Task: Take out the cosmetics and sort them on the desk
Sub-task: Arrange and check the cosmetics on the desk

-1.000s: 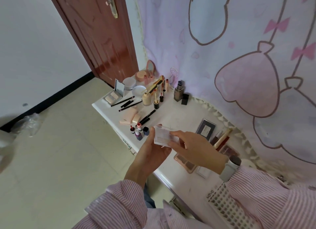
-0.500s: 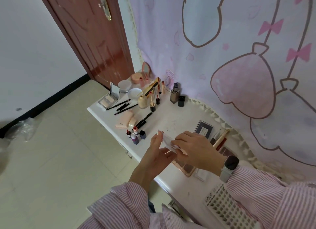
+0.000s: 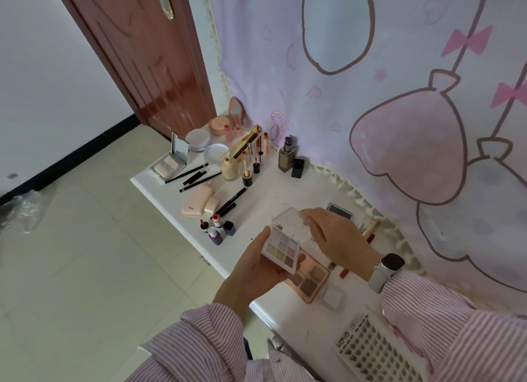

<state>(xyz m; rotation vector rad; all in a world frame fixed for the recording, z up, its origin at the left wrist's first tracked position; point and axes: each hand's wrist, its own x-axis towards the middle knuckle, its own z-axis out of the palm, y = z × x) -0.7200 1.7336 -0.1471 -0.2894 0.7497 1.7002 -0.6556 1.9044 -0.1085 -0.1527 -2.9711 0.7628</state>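
Observation:
My left hand (image 3: 253,267) grips the base of a small clear eyeshadow palette (image 3: 282,246) with nine pale pans, held just above the white desk (image 3: 285,193). My right hand (image 3: 333,233) pinches its transparent lid (image 3: 291,220), which stands swung open. Directly below lies a rose-gold eyeshadow palette (image 3: 309,280), open, with brown shades. Sorted cosmetics cover the far end of the desk: an open mirrored compact (image 3: 171,162), black pencils (image 3: 194,176), small nail polish bottles (image 3: 216,229), a foundation bottle (image 3: 286,156).
A white perforated basket (image 3: 370,347) sits at the desk's near right. A small white pan (image 3: 332,296), a dark compact (image 3: 339,210) and lipsticks (image 3: 370,227) lie right of my hands. A patterned cloth (image 3: 370,96) hangs behind; a brown door (image 3: 137,54) stands at left.
The palette was shut between my hands a second ago. My right hand has since lifted the lid, so the colour pans now show.

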